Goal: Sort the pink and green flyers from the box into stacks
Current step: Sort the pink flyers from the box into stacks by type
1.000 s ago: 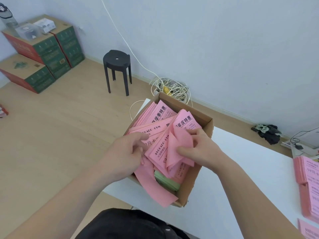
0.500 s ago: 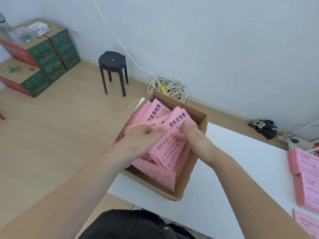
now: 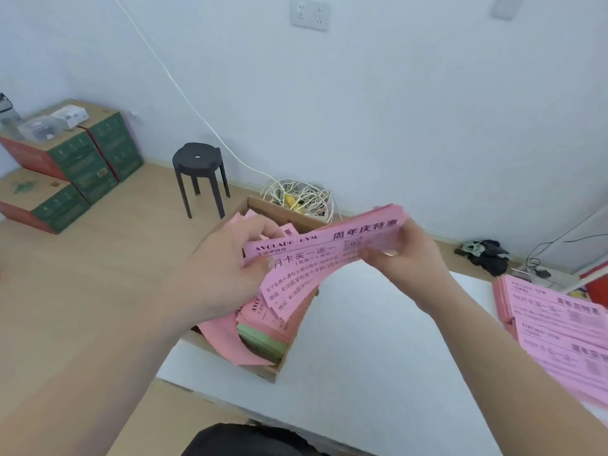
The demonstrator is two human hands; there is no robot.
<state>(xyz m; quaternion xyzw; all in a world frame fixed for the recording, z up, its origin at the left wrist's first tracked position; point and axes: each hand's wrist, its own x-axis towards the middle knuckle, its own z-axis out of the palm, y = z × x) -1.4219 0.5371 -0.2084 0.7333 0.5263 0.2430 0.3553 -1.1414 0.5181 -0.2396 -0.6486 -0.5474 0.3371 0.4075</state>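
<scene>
Looking down, I am seeing the white desk (image 3: 362,363) carrying the cardboard box (image 3: 276,210) at its left edge, with green flyers (image 3: 260,339) lying low in its near end beside loose pink sheets (image 3: 223,337). Above the box, my left grip (image 3: 217,274) is pinching the left end of a bundle of pink flyers (image 3: 329,248) while my right grip (image 3: 411,258) is clamping the right end, the bundle sagging between them. A pink stack (image 3: 559,324) is lying on the desk to the right. Farther off, a black stool (image 3: 197,159) is standing on the floor.
</scene>
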